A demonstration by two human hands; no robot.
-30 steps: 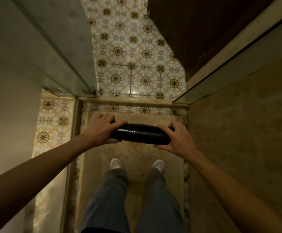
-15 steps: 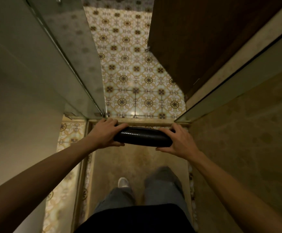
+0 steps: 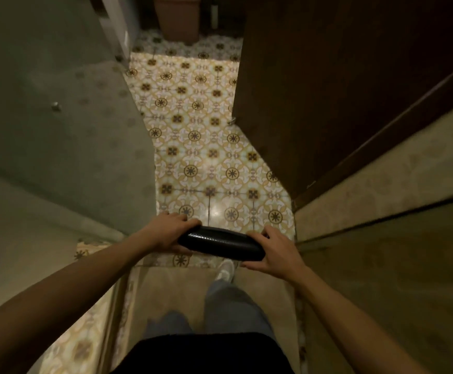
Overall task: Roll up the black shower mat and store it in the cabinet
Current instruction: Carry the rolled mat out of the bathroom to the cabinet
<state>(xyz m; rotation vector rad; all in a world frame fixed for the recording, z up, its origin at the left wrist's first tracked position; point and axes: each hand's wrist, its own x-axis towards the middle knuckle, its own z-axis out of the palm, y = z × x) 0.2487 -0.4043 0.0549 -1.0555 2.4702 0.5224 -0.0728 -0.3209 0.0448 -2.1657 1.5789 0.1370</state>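
The black shower mat [image 3: 221, 245] is rolled into a tight, shiny cylinder and held level in front of me, above the shower's threshold. My left hand [image 3: 167, 233] wraps its left end and my right hand [image 3: 276, 252] wraps its right end. Both arms reach forward from the bottom corners of the view. A dark brown wooden panel [image 3: 328, 90], a door or a cabinet side, rises on the right. I cannot tell which it is.
A glass shower door [image 3: 71, 117] with a small knob stands open on the left. Patterned floor tiles [image 3: 201, 136] run ahead in a narrow strip. A terracotta pot [image 3: 179, 17] stands at the far end. My legs and one white shoe [image 3: 226, 269] show below.
I have stepped forward out of the shower stall, carrying the rolled mat over the threshold. More of the tiled floor and the pot have come into view. Both hands keep their grip.
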